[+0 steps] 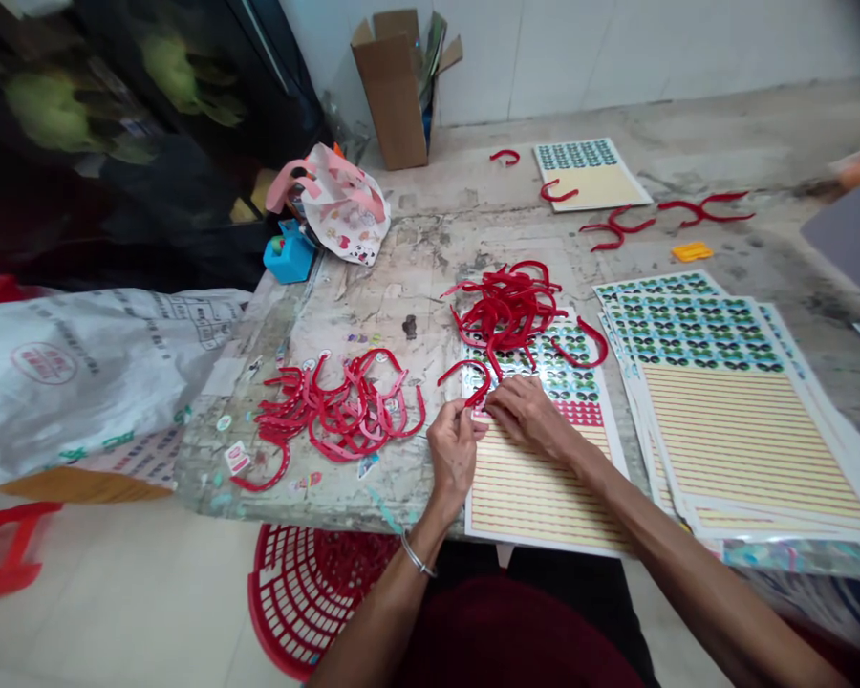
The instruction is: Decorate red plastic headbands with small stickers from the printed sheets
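Note:
My left hand (453,451) is closed in a pinch on the lower end of a red C-shaped strip (485,371), whose curve rises above the fingers. Close beside it, my right hand (530,411) has its fingertips pressed together near the strip's end. Whatever those fingertips hold is hidden. Both hands are over a sticker sheet (537,497) with a patterned top, a pink row and striped yellowish lower part. A heap of similar red strips (508,306) covers the sheet's upper end. To the left lies another pile of red strips (344,406), with pink or patterned markings.
Several more sticker sheets (745,430) are stacked at right, with a yellow piece (692,251) beyond. A smaller sheet (591,177), cardboard box (394,96), pink-handled bag (348,210) and blue container (289,253) stand farther back. Below the table edge is a red basket (272,597).

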Tool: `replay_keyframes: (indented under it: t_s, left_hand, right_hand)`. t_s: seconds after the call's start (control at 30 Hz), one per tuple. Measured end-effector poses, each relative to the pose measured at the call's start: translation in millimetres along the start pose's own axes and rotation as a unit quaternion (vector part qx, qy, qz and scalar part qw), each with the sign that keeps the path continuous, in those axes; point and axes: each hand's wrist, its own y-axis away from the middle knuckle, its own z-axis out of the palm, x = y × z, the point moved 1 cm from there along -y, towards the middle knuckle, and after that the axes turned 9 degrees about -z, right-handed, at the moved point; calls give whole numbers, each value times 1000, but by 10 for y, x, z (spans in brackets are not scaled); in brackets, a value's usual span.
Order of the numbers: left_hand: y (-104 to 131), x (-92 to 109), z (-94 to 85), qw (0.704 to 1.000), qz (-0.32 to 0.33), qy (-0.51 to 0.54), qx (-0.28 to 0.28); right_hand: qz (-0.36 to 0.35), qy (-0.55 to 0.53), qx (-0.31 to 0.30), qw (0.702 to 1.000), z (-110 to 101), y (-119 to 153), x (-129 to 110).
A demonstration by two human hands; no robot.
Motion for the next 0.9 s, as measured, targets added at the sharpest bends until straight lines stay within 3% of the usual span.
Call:
replay_keyframes:
  t_s: [0.37, 0.53, 0.9]
  left_hand:
    - [-14, -37, -1, 1000, 13, -12, 0]
    - [-3, -31, 3, 1000, 11, -16, -3]
    - [-7, -56, 14, 1000, 19, -20, 8]
  right_hand:
    - [-39, -69, -4, 997, 123, -60, -8]
    - [7, -38, 34, 999, 88, -7, -2]
    - [35, -22, 40, 998, 75, 41, 12]
